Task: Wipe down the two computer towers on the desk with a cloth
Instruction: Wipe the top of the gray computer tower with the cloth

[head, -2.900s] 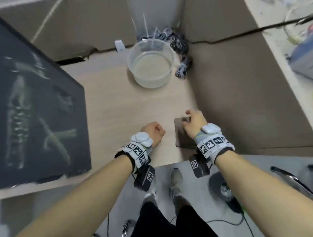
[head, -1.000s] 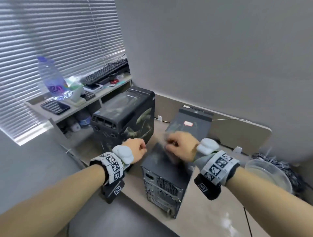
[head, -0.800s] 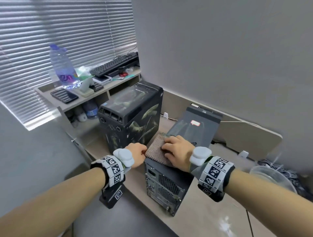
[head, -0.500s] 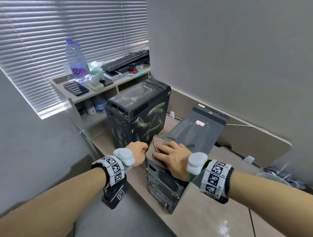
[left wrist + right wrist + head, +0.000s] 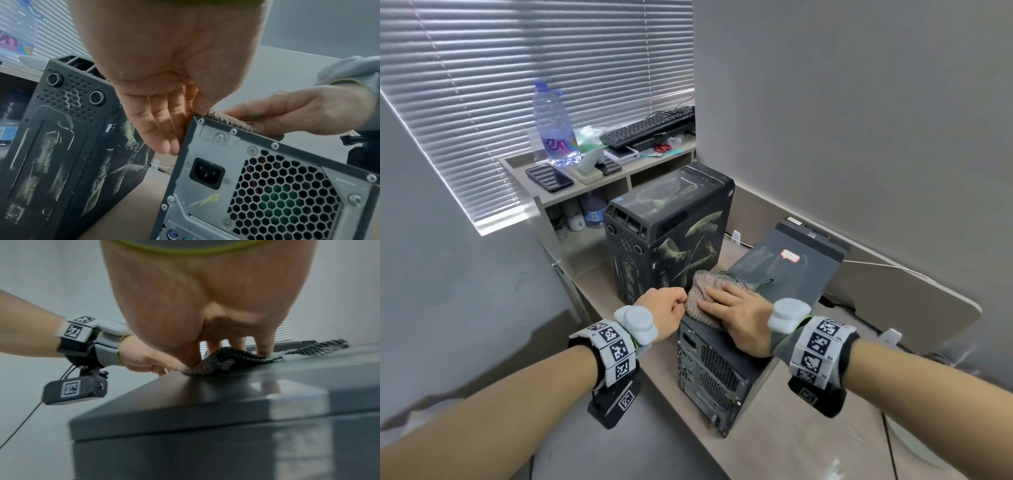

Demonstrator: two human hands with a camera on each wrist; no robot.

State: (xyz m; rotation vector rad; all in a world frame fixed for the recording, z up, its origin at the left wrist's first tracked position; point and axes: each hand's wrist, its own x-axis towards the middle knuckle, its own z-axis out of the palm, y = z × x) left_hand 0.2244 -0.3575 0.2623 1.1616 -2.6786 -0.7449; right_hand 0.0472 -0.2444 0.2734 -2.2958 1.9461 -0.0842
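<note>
step in hand: wiping the top of the nearer tower [image 5: 774, 274], the grey one w/ its vented back panel facing the person. right hand [image 5: 736, 315] lies flat on the cloth [image 5: 700, 294], fingers straight & slightly spread, pressing it onto the near-left corner of the top panel. left hand [image 5: 664, 315] sits at that tower's upper left edge, fingers loosely curled against the side, thumb pinching the cloth's corner, prob. to spread it.

judgement: early in the task. only the first tower's top is being done; the 2nd tower [image 5: 674, 233], black w/ pale smears, stands just beside on the desk [image 5: 791, 438], untouched. next move calls for sweeping the cloth away along the top toward the red sticker [image 5: 790, 255], flat pressure, left hand bracing the case.

containers: water bottle [image 5: 553, 126] on the shelf [image 5: 517, 164], mostly clear, fill level hard to tell. smaller bottles in the cubby below.
</note>
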